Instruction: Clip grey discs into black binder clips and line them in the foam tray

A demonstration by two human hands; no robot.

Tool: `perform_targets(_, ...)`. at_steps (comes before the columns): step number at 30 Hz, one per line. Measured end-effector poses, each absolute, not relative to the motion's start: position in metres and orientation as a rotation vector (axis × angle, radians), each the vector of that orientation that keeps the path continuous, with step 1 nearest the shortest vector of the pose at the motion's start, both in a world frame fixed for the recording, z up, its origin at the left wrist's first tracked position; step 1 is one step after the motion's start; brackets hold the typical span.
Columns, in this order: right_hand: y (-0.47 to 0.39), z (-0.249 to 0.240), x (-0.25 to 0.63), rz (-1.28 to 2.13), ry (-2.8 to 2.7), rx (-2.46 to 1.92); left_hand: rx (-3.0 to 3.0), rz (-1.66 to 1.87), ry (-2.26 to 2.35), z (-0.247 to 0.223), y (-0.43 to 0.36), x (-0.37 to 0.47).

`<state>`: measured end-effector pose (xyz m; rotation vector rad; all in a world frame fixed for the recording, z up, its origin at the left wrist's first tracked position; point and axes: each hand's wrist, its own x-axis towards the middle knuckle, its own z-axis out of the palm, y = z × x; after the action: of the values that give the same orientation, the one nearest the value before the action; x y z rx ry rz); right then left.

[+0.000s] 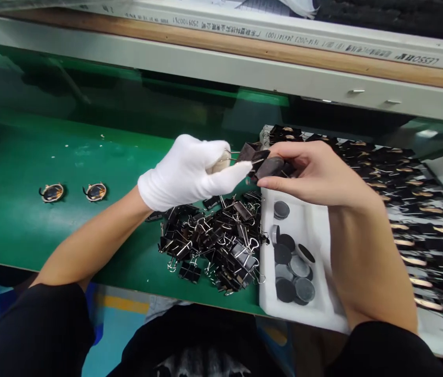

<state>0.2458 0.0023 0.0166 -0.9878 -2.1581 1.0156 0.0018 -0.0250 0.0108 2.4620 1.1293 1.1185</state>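
Black binder clip [249,152] between both hands [195,173]

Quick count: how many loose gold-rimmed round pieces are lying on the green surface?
2. One gold-rimmed piece lies farther left on the green surface; the other piece is just right of it, nearer the left hand. The black clips could hide more.

Black binder clip [249,152], silver wire handles, raised; dark rounded piece [270,167], beside it
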Motion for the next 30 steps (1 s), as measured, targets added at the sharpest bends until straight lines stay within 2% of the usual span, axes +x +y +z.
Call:
perform_targets(9, 0.001, 0.02, 0.257, 0.932, -2.245, -0.995, 2.539, 1.029, 1.156, -0.002, -0.028, 0.009)
perform_targets(17, 0.005, 0.017, 0.257, 1.123, -2.272, -0.877, 2.568, 1.077, 1.084, -0.01, -0.029, 0.014)
perform_targets(23, 0.005, 0.02, 0.261, 0.977, -2.398, -0.837, 2.502, 0.979, 1.058, -0.015, -0.024, 0.012)
perform_targets(26, 0.004, 0.019, 0.262, 0.753, -2.454, -0.848, 2.399, 0.849, 1.078, -0.009, -0.019, 0.006)
perform_targets(30, 0.007, 0.004, 0.256, -0.06, -2.369, -0.821, 1.873, 0.672, 1.062, -0.004, -0.015, 0.001)
